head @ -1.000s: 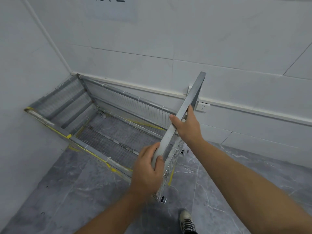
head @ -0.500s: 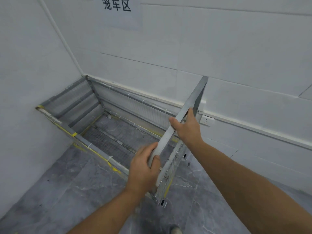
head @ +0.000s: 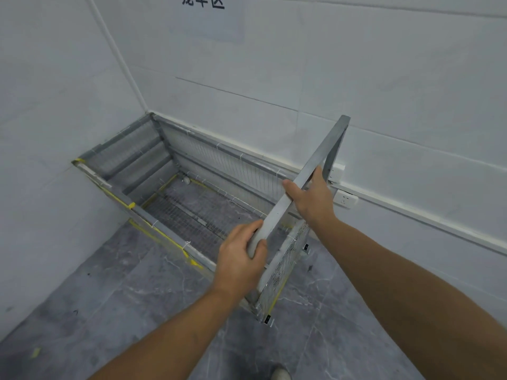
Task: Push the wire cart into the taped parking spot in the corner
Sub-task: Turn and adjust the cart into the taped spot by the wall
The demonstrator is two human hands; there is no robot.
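Note:
The grey wire cart (head: 192,215) stands in the corner, its far end against the left wall and its long side along the back wall. Both hands grip its grey handle bar (head: 310,176) at the near end. My left hand (head: 241,259) wraps the bar's lower end; my right hand (head: 310,198) holds it higher up. Yellow tape (head: 162,237) on the floor runs along the cart's left side, and more tape shows through the mesh bottom. The cart is empty.
White tiled walls meet at the corner behind the cart. A wall socket (head: 345,200) sits just right of the handle. A paper sign (head: 208,15) hangs above. A shoe tip (head: 279,374) shows on the grey marble floor below.
The cart has crept a little further into the corner. My view rose, then dipped again. Both hands keep their grip on the handle bar.

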